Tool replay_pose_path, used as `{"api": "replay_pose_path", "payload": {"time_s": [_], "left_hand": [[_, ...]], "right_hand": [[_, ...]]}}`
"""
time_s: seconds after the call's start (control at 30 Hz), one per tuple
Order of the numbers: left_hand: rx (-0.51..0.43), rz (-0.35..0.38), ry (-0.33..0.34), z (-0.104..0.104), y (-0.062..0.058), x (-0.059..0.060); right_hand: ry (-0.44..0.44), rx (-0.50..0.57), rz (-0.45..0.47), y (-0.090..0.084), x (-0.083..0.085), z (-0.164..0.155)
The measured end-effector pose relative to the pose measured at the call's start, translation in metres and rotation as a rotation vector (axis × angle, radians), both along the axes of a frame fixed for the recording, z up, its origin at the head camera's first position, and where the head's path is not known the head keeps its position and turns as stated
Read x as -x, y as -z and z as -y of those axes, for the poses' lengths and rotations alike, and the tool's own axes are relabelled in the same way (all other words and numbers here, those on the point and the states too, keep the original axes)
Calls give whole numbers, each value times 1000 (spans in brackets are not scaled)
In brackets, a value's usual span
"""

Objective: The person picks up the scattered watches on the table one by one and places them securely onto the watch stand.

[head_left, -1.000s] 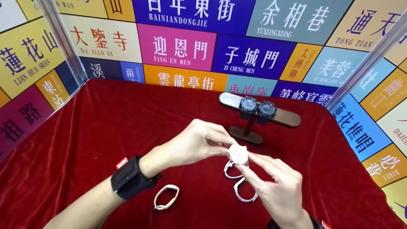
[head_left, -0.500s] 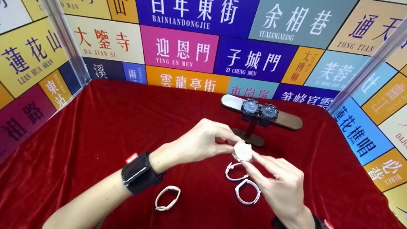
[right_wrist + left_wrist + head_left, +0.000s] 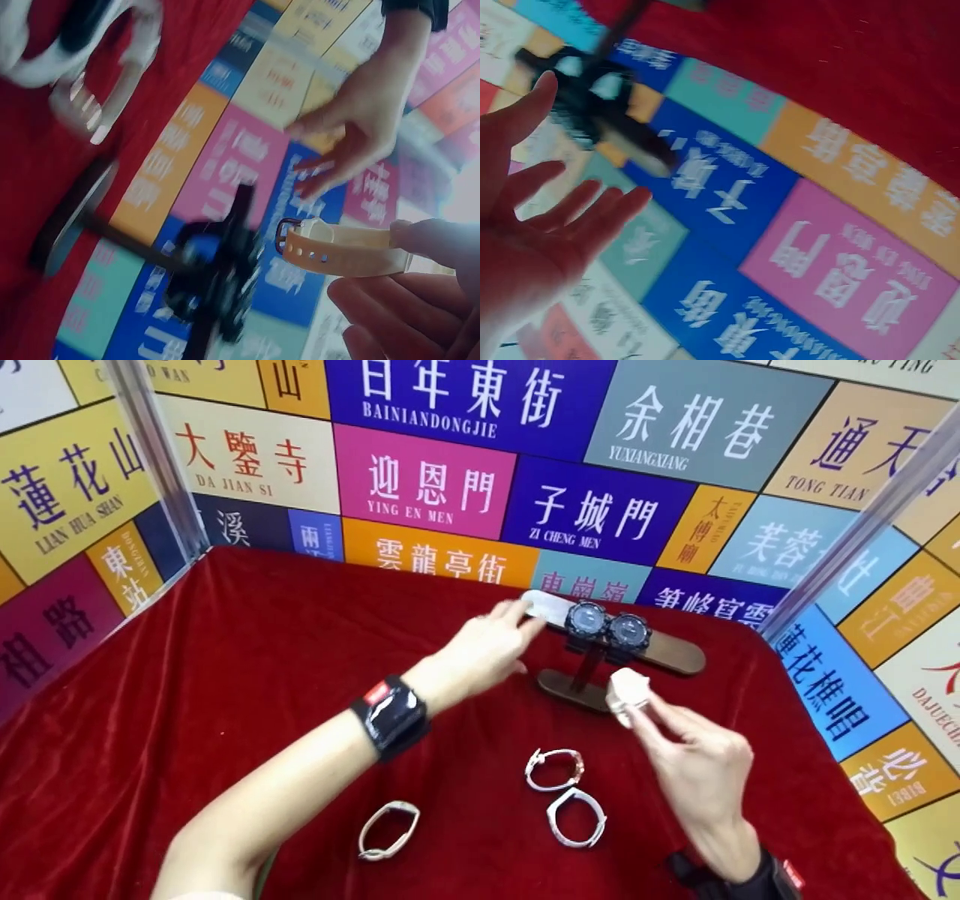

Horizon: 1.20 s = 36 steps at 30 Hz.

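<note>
at the frame's lower centre, three pale wristbands (image 3: 382, 854) lie on red cloth (image 3: 262, 660). right of centre, the right hand (image 3: 697, 757) pinches a cream wristwatch (image 3: 628, 690). mid-frame, the left hand (image 3: 486, 656), fingers loosely spread, is near a display stand (image 3: 675, 652) bearing two black wristwatches (image 3: 628, 631).

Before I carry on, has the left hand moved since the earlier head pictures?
Yes. Judged against the watch stand, the left hand has left the pale watch and moved forward, toward the stand's left end in the head view.
</note>
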State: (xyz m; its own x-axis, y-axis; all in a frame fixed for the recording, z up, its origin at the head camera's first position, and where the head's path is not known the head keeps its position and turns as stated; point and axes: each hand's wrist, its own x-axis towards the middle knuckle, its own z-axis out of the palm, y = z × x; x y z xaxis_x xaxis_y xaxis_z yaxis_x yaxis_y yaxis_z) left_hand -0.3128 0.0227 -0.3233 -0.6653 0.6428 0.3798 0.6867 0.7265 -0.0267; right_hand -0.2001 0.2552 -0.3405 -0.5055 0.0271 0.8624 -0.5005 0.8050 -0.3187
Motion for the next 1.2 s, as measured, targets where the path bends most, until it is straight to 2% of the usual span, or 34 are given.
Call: {"api": "replay_pose_path", "payload": {"time_s": [0.1, 0.23, 0.37, 0.47, 0.57, 0.73, 0.83, 0.97, 1.1, 1.2], "left_hand": [[-6, 71, -38, -1, 4, 22], [-114, 201, -53, -7, 2, 46], [-194, 261, -33, -15, -2, 61], [-214, 285, -11, -20, -5, 67], [-211, 311, 0, -23, -2, 72], [-184, 341, 23, -24, 10, 74], [-176, 369, 51, -24, 11, 72], [-170, 371, 81, -22, 8, 71], [-167, 374, 77, -21, 7, 70], [-157, 394, 66, -21, 7, 70]], "right_hand": [[92, 7, 26, -5, 6, -16], [266, -53, 34, -19, 12, -39], [459, -151, 68, -29, 23, -62], [540, -149, 120, -30, 38, -78], [553, -81, 162, -23, 54, -86], [470, 40, 147, 0, 72, -87], [424, 78, 112, 9, 74, -82], [389, 107, 84, 14, 76, -75], [388, 108, 89, 18, 76, -70], [417, 68, 99, 23, 75, -66]]}}
